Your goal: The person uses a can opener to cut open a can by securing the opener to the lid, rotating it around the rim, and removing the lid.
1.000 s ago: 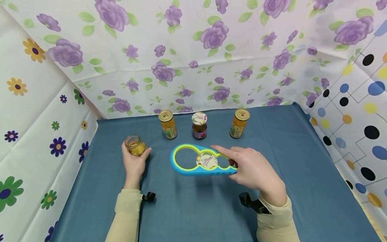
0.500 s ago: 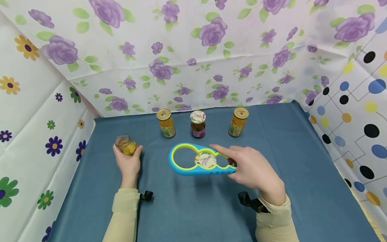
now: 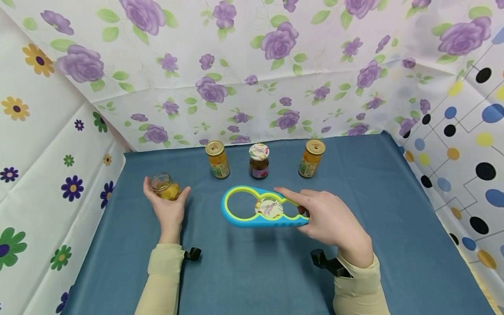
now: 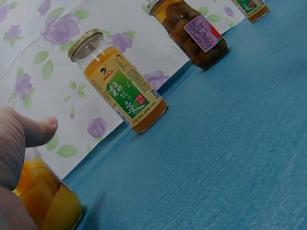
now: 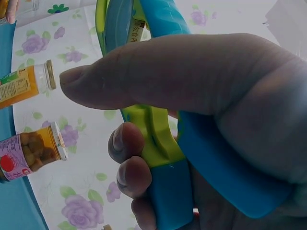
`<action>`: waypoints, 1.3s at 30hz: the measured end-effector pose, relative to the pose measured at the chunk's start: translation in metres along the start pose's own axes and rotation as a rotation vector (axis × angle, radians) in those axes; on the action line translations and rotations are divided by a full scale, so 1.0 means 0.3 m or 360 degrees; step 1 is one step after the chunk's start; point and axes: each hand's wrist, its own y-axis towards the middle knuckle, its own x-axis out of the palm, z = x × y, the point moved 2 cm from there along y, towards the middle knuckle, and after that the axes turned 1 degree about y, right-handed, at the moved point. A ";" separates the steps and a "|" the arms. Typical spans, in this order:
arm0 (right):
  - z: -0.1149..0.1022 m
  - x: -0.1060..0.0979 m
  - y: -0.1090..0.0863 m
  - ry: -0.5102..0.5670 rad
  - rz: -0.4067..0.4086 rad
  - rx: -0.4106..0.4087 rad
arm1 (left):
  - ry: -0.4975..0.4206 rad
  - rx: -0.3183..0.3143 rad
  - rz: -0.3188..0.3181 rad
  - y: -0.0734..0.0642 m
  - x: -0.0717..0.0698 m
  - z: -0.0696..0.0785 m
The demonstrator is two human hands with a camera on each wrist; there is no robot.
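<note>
An uncapped glass jar of yellow fruit (image 3: 167, 189) stands upright on the cloth at the left. My left hand (image 3: 169, 214) is spread around it, with fingers and thumb apart from the glass; in the left wrist view the thumb (image 4: 41, 130) is lifted beside the jar. My right hand (image 3: 330, 214) grips the handle end of a blue and green multi-ring jar opener (image 3: 246, 224), held above the cloth. A white printed lid (image 3: 269, 208) sits in the opener's middle ring. In the right wrist view, the thumb and curled fingers (image 5: 129, 177) lie about the handle.
Along the back stand a gold-lidded orange jar (image 3: 218, 159), a dark jar with a white printed lid (image 3: 259, 162) and another gold-lidded orange jar (image 3: 312, 158). Blue cloth (image 3: 252, 271) covers the table; patterned sheets (image 3: 244, 100) rise behind and at both sides.
My left hand has carried the open jar a little to the left, then spread its fingers and thumb off it. The right hand and opener have hardly moved.
</note>
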 end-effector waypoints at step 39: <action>-0.011 0.005 0.017 -0.0008 0.0102 -0.0086 | -0.1054 -0.0396 -0.1393 -0.418 0.220 0.334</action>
